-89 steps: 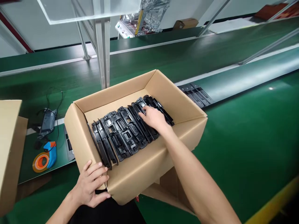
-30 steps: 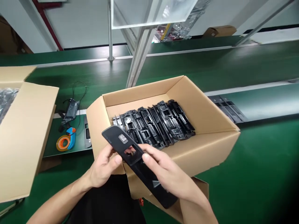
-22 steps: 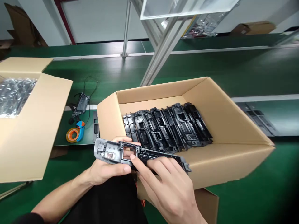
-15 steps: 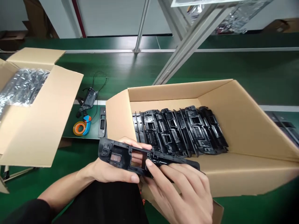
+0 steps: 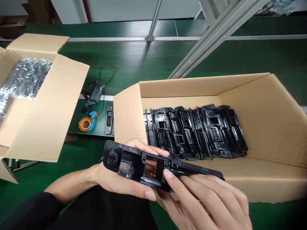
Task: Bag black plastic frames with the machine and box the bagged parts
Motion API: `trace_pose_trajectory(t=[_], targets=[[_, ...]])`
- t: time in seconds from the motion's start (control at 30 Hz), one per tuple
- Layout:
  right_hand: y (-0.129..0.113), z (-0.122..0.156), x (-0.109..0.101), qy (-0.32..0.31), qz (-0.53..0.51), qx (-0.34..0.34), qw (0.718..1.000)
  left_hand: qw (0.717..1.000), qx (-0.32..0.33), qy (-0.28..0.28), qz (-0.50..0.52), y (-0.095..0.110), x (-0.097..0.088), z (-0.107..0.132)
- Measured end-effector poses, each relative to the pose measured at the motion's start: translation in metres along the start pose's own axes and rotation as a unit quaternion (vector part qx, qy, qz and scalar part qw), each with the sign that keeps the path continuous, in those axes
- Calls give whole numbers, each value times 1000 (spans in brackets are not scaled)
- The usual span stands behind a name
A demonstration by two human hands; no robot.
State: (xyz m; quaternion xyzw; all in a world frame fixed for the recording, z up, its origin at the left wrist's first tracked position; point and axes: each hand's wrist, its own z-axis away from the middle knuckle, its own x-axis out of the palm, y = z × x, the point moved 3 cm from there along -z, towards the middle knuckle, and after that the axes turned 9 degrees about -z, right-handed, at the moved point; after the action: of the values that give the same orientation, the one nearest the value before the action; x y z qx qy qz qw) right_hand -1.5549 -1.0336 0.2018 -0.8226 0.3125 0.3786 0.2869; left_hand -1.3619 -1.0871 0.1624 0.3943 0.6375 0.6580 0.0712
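Observation:
A long black plastic housing panel (image 5: 134,163) with a square cutout is held up in front of me, tilted down to the right. My left hand (image 5: 120,182) wraps round its left and middle part, thumb along the near edge and fingers behind, some showing through the cutout. My right hand (image 5: 203,198) grips the right half, its index fingertip resting beside the cutout. Behind the panel, a cardboard box (image 5: 261,95) contains a row of similar black panels (image 5: 182,134) standing on edge.
Another open carton (image 5: 48,108) at left holds plastic-wrapped parts (image 5: 26,76). Between the boxes lie a tape dispenser (image 5: 87,124), a black device with a cable (image 5: 96,92) and another black panel (image 5: 108,118). A metal post (image 5: 203,48) slants behind the right box.
The surroundings have shifted slightly up in view, and the hands and panel have shifted right. Both hands keep their hold, and the panel's inner face is turned somewhat more toward me.

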Motion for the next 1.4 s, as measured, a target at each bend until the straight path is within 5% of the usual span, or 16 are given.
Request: trace_pose_trajectory(t=[0.63,1.17,1.4], targets=[[-1,-6,6,-1,-19,28,999,998,2,16,56,-8,-3,3],[-19,-13,23,-1,-13,-18,1000,997,-18,19,73,-12,-17,23],[-21,-20,48,-15,-180,25,983,989,-28,131,-67,-14,-40,60]])
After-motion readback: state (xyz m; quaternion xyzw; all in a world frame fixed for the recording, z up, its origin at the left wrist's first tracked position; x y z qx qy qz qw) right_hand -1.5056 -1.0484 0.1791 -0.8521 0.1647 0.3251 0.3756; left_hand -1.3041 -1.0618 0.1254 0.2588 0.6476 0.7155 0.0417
